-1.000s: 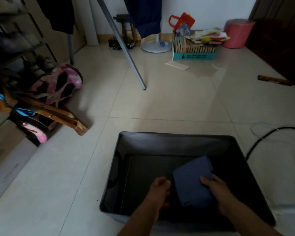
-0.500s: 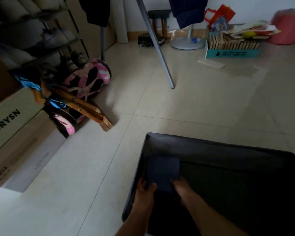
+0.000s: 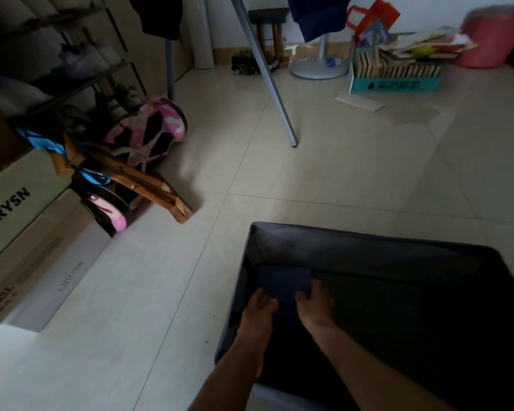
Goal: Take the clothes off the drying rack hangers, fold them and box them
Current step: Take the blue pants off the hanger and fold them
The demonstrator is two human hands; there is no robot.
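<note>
Reaching down into the lower middle of the frame, both hands are seen on a folded navy garment (image 3: 284, 287) inside a dark storage box (image 3: 398, 247). The garment's left edge is met by the left hand (image 3: 257, 311), fingers laid over it and only lightly bent; whether they pinch it or merely press cannot be told in the dim light. The right edge is covered by the right hand (image 3: 315, 304), fingers curled down onto the cloth, and again the exact hold cannot be made out. The garment is placed flat in the box's far left corner, close against the left wall.

Outward from there, the box is set on pale floor tiles (image 3: 353, 173), filling the lower right of the frame. A grey drying rack leg (image 3: 267, 75) is planted on the tiles at upper centre, with a dark blue garment (image 3: 318, 16) hung above it at the top edge and a black garment (image 3: 161, 16) hung at the upper left. A pink camouflage hoverboard (image 3: 149, 137) and a folded wooden frame (image 3: 149, 188) are propped at the left, beside stacked cardboard cartons (image 3: 27, 232). A teal box of books (image 3: 395, 75) and a pink bucket (image 3: 493, 40) are seen at the upper right.
</note>
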